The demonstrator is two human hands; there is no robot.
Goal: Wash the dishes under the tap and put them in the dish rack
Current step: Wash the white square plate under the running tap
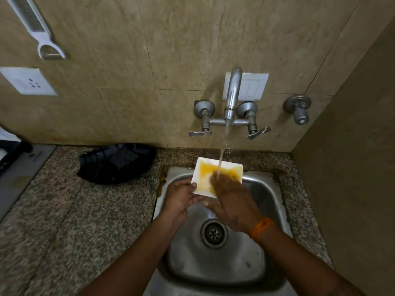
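A square white plate (206, 169) smeared with yellow residue is held over the steel sink (267, 189), tilted under the running tap (233, 90). My left hand (181, 197) grips its near left edge, thumb on top. With straight fingers, my right hand (230, 195) presses on the plate's dirty face, right where the water stream lands. An orange thread band is on my right wrist.
A black dish rack (117, 163) with a dark scrub pad in it sits on the granite counter (64, 221) left of the sink. Two lever handles flank the tap. A wall closes in on the right. A socket and a peeler hang on the left wall.
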